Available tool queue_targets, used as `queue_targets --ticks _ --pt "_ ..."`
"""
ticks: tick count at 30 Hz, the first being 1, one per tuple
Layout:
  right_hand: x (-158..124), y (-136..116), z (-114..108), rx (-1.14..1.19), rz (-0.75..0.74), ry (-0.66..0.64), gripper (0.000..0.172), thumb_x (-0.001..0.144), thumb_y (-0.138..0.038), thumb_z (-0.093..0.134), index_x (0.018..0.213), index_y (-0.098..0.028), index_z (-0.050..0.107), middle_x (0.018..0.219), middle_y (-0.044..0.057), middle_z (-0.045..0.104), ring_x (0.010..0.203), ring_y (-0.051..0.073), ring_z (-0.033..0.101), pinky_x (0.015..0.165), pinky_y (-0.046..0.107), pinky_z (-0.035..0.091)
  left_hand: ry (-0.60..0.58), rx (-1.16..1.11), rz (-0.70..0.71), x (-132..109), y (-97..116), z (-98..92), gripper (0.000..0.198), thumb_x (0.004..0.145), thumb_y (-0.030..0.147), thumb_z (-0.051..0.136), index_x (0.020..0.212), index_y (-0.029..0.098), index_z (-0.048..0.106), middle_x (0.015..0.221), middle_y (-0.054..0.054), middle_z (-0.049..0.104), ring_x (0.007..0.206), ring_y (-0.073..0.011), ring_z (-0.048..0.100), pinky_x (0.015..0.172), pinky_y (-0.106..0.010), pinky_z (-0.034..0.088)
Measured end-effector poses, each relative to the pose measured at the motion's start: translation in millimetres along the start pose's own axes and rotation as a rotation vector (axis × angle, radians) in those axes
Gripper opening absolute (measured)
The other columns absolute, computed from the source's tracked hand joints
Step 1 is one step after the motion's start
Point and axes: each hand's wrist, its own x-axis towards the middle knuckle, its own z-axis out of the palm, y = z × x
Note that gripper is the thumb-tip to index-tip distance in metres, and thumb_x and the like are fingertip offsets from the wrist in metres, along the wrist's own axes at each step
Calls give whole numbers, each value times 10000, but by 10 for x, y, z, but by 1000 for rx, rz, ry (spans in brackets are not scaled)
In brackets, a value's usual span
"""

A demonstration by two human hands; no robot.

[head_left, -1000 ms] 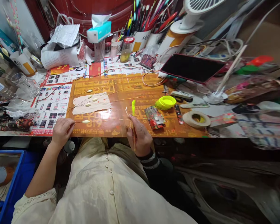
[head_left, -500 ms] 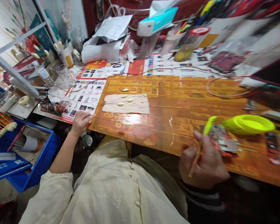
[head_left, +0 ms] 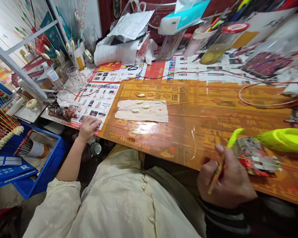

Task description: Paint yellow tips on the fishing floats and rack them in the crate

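My left hand (head_left: 88, 127) rests on the table's near edge, fingers pinched on the end of a thin wire stem (head_left: 119, 129) that carries a pale oval float body (head_left: 136, 132). My right hand (head_left: 227, 180) is closed round a thin brush with a bright green tip (head_left: 232, 137), held upright near the table edge. Three more pale float bodies (head_left: 141, 103) on wire stems lie on and above a beige cloth (head_left: 144, 114) on the orange mat (head_left: 201, 115).
A green lid (head_left: 285, 138) and a small red patterned card (head_left: 255, 157) sit right of the brush. Glass mug (head_left: 76, 77), paper stack (head_left: 119, 49), tissue box (head_left: 186, 18) and jars crowd the back. A blue crate (head_left: 39, 172) and a rack of striped float stems (head_left: 2, 129) stand left.
The view has swung left and closer, bringing the crate and float rack into sight. My left hand has slid a little left along the wire; my right hand still holds the brush.
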Motion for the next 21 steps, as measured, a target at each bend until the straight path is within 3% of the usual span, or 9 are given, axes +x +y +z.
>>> queue_targets --ticks 6,13,17,21 --pt "68 -59 -15 17 -43 17 568 889 -230 529 1457 -202 510 1093 131 758 963 268 752 841 355 649 20 -36 -10 -16 -29 23 302 1011 193 436 1136 245 706 978 -67 701 943 -195 564 868 -360 432" --pt "102 -138 -99 101 73 -101 540 939 -156 513 1476 -188 471 1254 131 700 1171 224 683 1004 335 578 9 -78 -80 25 -162 -31 321 991 210 435 1123 248 725 949 -78 708 916 -215 593 863 -389 438" --pt "128 -123 -70 115 137 -136 486 986 -196 457 1472 -199 469 1282 125 686 1208 218 662 1042 380 568 41 -34 -21 98 -230 -31 315 973 208 476 1177 261 711 990 -90 723 974 -245 625 902 -415 454" --pt "125 -92 -49 127 184 -153 458 1007 -232 427 1459 -194 490 1293 125 680 1219 214 656 1058 397 567 37 31 85 254 8 38 386 930 264 604 1314 263 638 1073 -110 722 1037 -281 643 965 -463 462"
